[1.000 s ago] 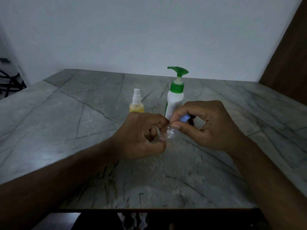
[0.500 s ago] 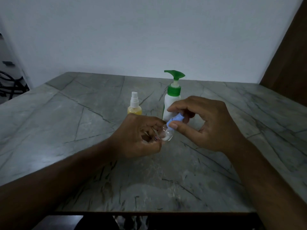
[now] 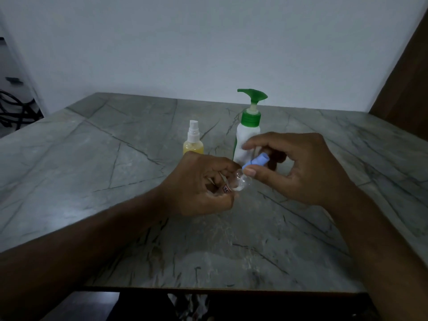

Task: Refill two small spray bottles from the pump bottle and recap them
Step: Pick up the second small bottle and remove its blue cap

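1. While the clear spray bottle (image 3: 240, 181) is clamped, tilted on its side, in the closed left hand (image 3: 199, 186), its blue cap (image 3: 258, 161) is pinched between thumb and fingers of the right hand (image 3: 301, 167).
2. Compared with a second ago, the cap is seen angled up and to the right, more of it exposed. Whether it is fully off the neck cannot be told; the joint is hidden by the thumb.
3. Judged step: the cap is being unscrewed or pulled off. Filling is not yet started on this bottle.
4. Little liquid is visible in the clear bottle; only a small whitish residue is seen near its base.
5. The pump bottle (image 3: 247, 133), white with green pump, is stood upright on the desk (image 3: 115, 158) just behind the hands, untouched.
6. The yellow spray bottle (image 3: 193, 144) is stood to the left of the pump bottle, white sprayer on, contents visible.
7. Next need, as judged: cap set aside, open neck brought under the pump nozzle. Risk: the small neck is easily missed and spilled over.
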